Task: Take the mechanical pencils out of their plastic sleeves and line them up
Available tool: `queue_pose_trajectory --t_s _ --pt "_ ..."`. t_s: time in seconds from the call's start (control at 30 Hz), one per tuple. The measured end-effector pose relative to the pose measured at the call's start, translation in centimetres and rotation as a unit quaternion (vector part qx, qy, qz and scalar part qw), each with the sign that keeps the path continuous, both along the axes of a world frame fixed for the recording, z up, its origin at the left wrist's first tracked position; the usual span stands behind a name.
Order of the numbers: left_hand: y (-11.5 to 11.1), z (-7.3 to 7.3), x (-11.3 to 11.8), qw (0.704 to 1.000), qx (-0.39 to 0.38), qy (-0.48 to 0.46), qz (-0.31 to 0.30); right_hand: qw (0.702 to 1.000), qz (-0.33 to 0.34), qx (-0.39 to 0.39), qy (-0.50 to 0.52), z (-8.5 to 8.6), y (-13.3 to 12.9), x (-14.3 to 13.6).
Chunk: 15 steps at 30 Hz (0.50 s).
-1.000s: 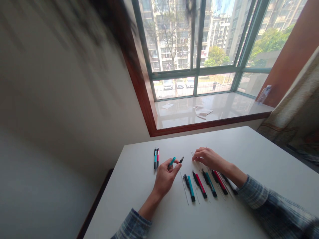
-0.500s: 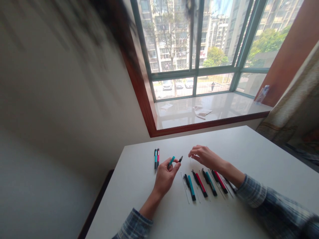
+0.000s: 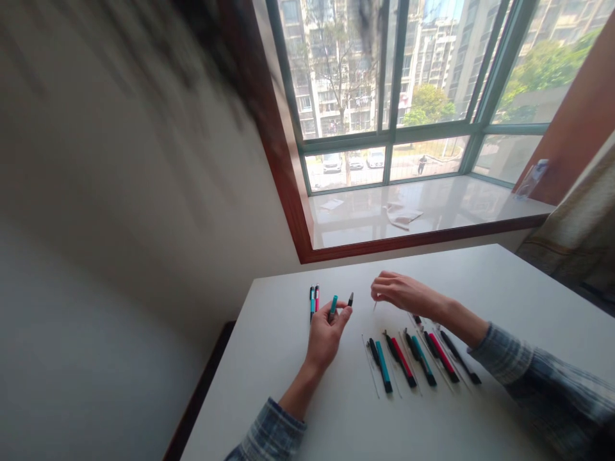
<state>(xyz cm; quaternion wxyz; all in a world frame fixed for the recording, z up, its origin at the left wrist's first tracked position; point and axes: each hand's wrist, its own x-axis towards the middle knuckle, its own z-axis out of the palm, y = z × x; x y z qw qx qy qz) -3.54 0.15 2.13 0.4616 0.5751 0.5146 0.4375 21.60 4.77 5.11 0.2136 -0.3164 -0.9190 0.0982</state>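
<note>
My left hand [image 3: 325, 336] is closed around a teal pen barrel [image 3: 333, 305], whose end sticks up above the fingers. Between its thumb and forefinger is a black pen tip piece [image 3: 350, 299], pointing up. To the right, over the table, my right hand [image 3: 406, 296] pinches a tiny thin pale piece [image 3: 375, 307] that hangs below the fingertips; its kind is too small to tell. Just behind my left hand lie a teal pen [image 3: 312, 299] and a pink-red pen [image 3: 317, 298], side by side and partly hidden by the hand.
In front of my right hand lies a row of pen parts: teal barrels [image 3: 384, 366], red barrels [image 3: 402, 362], black clip pieces [image 3: 374, 352] and thin refills [image 3: 369, 365]. The white table [image 3: 278, 288] meets a window sill [image 3: 355, 230] holding a cloth [image 3: 402, 216] and a clear bottle [image 3: 532, 179].
The view has shifted, so the table sits further right. My right fingers have drawn together, with a thin piece showing beneath them. The black tip in my left hand now points more upright.
</note>
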Motion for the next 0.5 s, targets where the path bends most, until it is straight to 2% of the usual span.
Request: queue_pose_trajectory --t_s 0.07,0.13,0.2,0.3,0.43,0.5 --pt "0.2 -0.2 0.0 1.0 -0.004 -0.009 0.007 0.996 -0.043 0.002 0.076 1.3 0.1 0.4" --pt "0.3 -0.4 -0.1 1.0 -0.01 -0.01 0.008 0.98 -0.09 0.004 0.178 3.0 0.4 0.6" --pt "0.5 -0.5 -0.2 1.0 -0.016 -0.011 -0.002 0.952 -0.119 -0.009 0.282 4.7 0.7 0.5" --pt "0.7 -0.6 -0.2 0.999 -0.017 -0.016 -0.029 0.901 -0.111 -0.079 0.411 6.6 1.2 -0.1" --pt "0.4 -0.5 0.1 0.999 0.002 -0.028 -0.045 0.835 -0.068 -0.225 0.497 6.7 0.9 -1.6" --pt "-0.1 -0.4 0.6 0.998 0.005 -0.033 -0.055 0.832 -0.068 -0.25 0.49 6.2 0.5 -2.4"
